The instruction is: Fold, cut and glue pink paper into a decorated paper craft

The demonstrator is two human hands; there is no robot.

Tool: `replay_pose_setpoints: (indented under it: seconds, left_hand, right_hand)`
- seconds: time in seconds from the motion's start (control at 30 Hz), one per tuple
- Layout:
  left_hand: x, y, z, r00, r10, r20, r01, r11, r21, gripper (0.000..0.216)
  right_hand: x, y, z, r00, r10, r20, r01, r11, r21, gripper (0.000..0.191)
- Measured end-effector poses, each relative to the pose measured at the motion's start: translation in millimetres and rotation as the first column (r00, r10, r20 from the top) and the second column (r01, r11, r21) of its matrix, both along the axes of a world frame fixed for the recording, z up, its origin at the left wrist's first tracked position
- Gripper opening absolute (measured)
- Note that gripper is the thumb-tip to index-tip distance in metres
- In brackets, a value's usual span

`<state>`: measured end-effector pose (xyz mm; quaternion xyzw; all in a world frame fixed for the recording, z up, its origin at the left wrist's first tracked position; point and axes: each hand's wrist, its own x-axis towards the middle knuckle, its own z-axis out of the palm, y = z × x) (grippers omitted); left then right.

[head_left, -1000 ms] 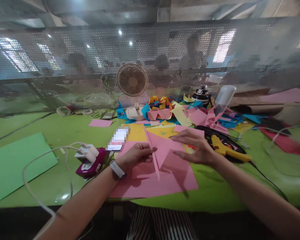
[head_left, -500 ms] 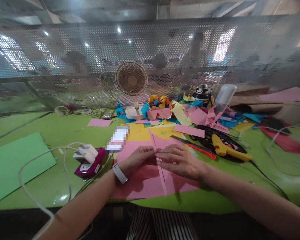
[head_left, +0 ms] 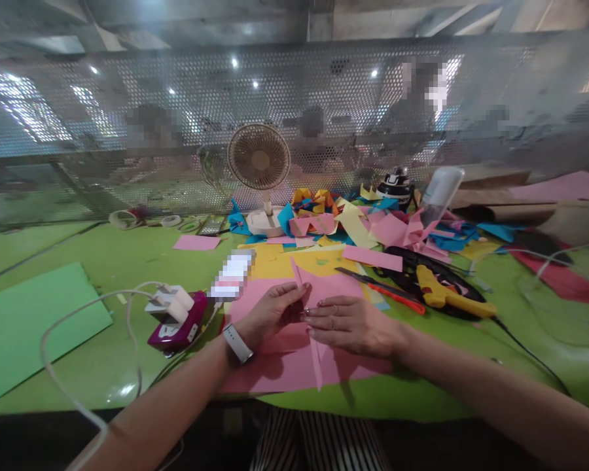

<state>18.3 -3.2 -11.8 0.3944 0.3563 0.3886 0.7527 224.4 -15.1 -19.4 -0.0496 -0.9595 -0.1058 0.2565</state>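
Both my hands hold a sheet of pink paper (head_left: 318, 363) with a narrow fold standing up along its left edge. Thumb and fingers of my left hand (head_left: 282, 306) pinch the fold near its middle. My right hand (head_left: 351, 324) lies just to the right, its fingers closed together over the same fold, fingertips close to the left hand's. Beneath them more pink paper (head_left: 260, 373) lies flat on the green table. Yellow paper (head_left: 269, 261) shows behind it.
Left stand a phone (head_left: 232, 275), a purple power strip (head_left: 179, 327) with white cables and a green sheet (head_left: 34, 327). A cutter knife (head_left: 395, 297) and yellow glue gun (head_left: 446, 296) lie right. Behind are a fan (head_left: 259, 157), paper scraps (head_left: 392, 226) and a perforated screen (head_left: 186, 98).
My left thumb has moved up a little along the fold. My right hand has slid slightly down toward me, its fingers straighter. Behind the screen, a person has shifted right.
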Motion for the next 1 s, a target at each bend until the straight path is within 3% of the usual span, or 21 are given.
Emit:
replay_pose_setpoints:
  seconds: [0.17, 0.37, 0.53, 0.77, 1.0]
  left_hand:
    - [1.0, -1.2, -1.3, 1.0, -0.028, 0.01, 0.028, 1.0, 0.011, 0.019]
    - [4.1, -6.5, 2.0, 0.998, -0.066, -0.006, 0.066, 0.987, 0.147, 0.019]
    - [7.9, -10.3, 3.9, 0.994, -0.108, -0.004, 0.106, 0.974, 0.201, 0.017]
    - [10.6, -12.8, 0.4, 0.991, -0.099, -0.093, 0.121, 0.956, 0.267, 0.027]
    - [8.1, -17.1, 0.7, 0.991, -0.125, -0.047, 0.134, 0.944, 0.301, 0.023]
  right_hand:
    - [-5.3, -2.1, -0.6, 0.99, -0.003, -0.139, -0.017, 0.99, -0.142, 0.022]
    - [-15.1, -4.7, -3.7, 0.884, -0.318, -0.343, 0.167, 0.899, -0.404, 0.014]
    - [-14.7, -4.1, -4.4, 0.841, -0.424, -0.336, 0.22, 0.836, -0.503, 0.016]
    - [-15.0, -7.5, 8.4, 0.829, -0.52, -0.205, 0.249, 0.673, -0.697, 0.023]
    - [-14.4, -7.2, 12.4, 0.792, -0.59, -0.157, 0.305, 0.606, -0.735, 0.023]
